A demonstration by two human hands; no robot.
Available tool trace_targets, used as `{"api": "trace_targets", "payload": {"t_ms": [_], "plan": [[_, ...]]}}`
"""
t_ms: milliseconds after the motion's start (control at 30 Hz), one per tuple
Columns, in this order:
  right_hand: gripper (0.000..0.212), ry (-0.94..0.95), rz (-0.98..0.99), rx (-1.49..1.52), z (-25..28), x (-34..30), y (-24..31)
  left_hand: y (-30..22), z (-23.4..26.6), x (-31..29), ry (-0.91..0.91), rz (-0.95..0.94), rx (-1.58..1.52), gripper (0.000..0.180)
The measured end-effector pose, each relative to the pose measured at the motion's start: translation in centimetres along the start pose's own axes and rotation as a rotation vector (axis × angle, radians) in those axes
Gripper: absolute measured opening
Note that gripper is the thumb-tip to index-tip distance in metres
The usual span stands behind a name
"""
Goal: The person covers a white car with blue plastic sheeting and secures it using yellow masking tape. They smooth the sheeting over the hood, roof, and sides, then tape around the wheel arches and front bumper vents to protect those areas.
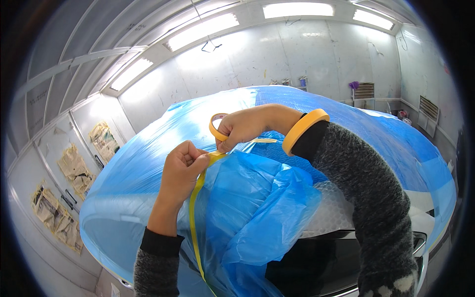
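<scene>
Fingers [186,150] of the left hand [179,171] are closed, pinching a yellow tape strip [193,218]. A masking tape roll [212,129] is gripped by the right hand [245,124]; a second roll [306,129] is worn around the right wrist. Crumpled blue film [257,198] is edged on its left by the strip. Bubble wrap [330,210] is seen just beside. Beyond, the car body is covered by blue sheeting [346,126].
</scene>
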State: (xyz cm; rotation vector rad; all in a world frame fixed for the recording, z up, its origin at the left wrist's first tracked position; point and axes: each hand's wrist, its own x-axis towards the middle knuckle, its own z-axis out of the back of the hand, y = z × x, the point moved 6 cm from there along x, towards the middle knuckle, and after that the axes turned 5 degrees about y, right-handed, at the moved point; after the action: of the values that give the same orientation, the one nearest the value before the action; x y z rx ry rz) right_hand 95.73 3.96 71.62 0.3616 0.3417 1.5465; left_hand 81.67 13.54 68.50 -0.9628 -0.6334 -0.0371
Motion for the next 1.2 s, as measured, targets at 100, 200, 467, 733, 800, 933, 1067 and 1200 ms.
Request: {"api": "trace_targets", "payload": {"t_ms": [100,200,467,733,800,933,1067,1200], "plan": [[0.033,-0.021,0.027,0.001,0.2,-0.2,0.0,0.0,0.0,-0.1,-0.003,-0.002,-0.048,0.017],[0.035,-0.073,0.031,-0.013,0.5,-0.3,-0.1,0.2,0.2,-0.1,-0.009,0.005,-0.034,0.017],[0.029,-0.322,0.022,-0.608,0.3,1.9,1.3,1.1,1.5,0.7,-0.135,0.106,0.422,0.022],[0.022,-0.244,-0.051,-0.838,-0.8,4.2,2.0,-0.5,1.7,-1.4,-0.179,-0.240,0.625,0.023],[0.022,-0.234,-0.044,-0.867,-0.9,4.4,2.1,-0.3,0.9,-1.4,-0.058,-0.304,0.669,0.027],[0.021,-0.167,-0.068,-0.882,-1.2,4.5,1.9,0.4,0.6,-1.1,0.033,-0.303,0.762,0.032],[0.027,-0.121,-0.103,-0.817,-1.5,4.4,1.4,0.6,1.6,-0.7,0.112,-0.220,0.726,0.032],[0.025,-0.148,-0.083,-0.739,-1.4,4.3,1.2,0.3,2.2,-0.4,0.217,-0.185,0.744,0.028]]}}
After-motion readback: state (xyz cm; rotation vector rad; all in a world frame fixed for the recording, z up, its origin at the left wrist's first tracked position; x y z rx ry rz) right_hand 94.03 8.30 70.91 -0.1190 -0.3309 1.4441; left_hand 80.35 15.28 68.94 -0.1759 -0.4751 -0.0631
